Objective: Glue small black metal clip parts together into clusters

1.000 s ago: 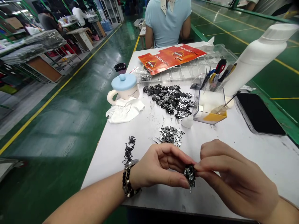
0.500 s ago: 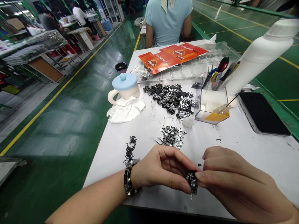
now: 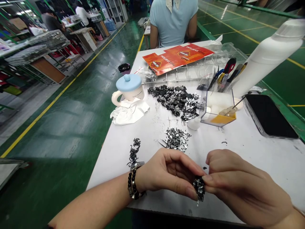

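Between the thumb and fingers of my left hand (image 3: 170, 175) is a small black-and-silver part (image 3: 199, 188), held low over the front of the table. My right hand (image 3: 240, 181) is closed, its thumb and forefinger pinching the right side of the same part; the other fingers are curled in. Beyond my hands lies a pile of small silver and black pieces (image 3: 176, 139). A larger heap of black-and-silver parts (image 3: 177, 100) spreads behind that. Left of the pile, thin black curved pieces (image 3: 134, 149) lie near my wrist.
A lidded mug (image 3: 130, 87) and white cloth (image 3: 130, 112) stand at the left. On the right are a clear tool holder (image 3: 219, 118), a white bottle (image 3: 267, 57) and a phone (image 3: 271, 116). Orange printed sheets (image 3: 178, 57) cover a clear tray (image 3: 190, 73). A person (image 3: 173, 24) sits beyond.
The black-and-silver part has turned slightly between my fingers. Both hands keep their grip, and the whole view has shifted a little.
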`<state>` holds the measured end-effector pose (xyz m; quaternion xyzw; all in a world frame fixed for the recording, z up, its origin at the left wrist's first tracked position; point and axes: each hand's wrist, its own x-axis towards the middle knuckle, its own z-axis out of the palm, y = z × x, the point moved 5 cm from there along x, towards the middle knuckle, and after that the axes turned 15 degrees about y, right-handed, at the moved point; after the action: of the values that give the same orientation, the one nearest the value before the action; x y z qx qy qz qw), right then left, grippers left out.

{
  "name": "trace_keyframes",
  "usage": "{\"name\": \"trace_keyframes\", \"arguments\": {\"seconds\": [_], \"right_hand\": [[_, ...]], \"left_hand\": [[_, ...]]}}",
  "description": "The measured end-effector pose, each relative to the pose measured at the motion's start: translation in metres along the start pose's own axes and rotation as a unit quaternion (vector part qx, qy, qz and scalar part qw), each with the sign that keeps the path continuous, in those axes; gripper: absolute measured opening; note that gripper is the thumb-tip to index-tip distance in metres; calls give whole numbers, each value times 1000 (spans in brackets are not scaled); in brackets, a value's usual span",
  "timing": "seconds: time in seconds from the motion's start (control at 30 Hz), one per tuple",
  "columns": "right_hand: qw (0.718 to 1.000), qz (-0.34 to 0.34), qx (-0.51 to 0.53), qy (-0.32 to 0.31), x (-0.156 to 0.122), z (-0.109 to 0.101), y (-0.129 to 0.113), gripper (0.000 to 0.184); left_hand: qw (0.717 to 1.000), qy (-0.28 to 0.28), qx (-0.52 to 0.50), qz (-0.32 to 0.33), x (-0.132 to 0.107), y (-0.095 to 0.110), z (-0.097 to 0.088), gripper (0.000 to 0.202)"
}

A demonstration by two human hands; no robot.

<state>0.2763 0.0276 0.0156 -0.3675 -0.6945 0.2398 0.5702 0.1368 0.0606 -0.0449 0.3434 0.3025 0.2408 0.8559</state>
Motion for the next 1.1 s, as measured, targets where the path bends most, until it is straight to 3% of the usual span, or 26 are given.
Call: {"name": "trace_keyframes", "arguments": {"seconds": [0.07,0.17,0.27,0.33,0.6,1.1], "right_hand": [[997,71,35,7,-3,2,10,22],[982,165,64,-62,-8,8,21,19],[964,202,78,-152,-11,11,22,18],[958,215,83,-173,-11,11,21,15],[944,260,128,-158,-14,14,24,10],[937,274,179,-122,-16,16,23,8]], "left_hand": [[1000,4,-5,-2,1,1,1,33],[1000,-8,-2,-5,2,3,3,30],[1000,-16,8,-22,1,2,4,28],[999,-16,7,-34,0,0,5,28],[999,-11,27,-37,0,1,6,28],[995,15,18,-99,-1,-3,4,28]]}}
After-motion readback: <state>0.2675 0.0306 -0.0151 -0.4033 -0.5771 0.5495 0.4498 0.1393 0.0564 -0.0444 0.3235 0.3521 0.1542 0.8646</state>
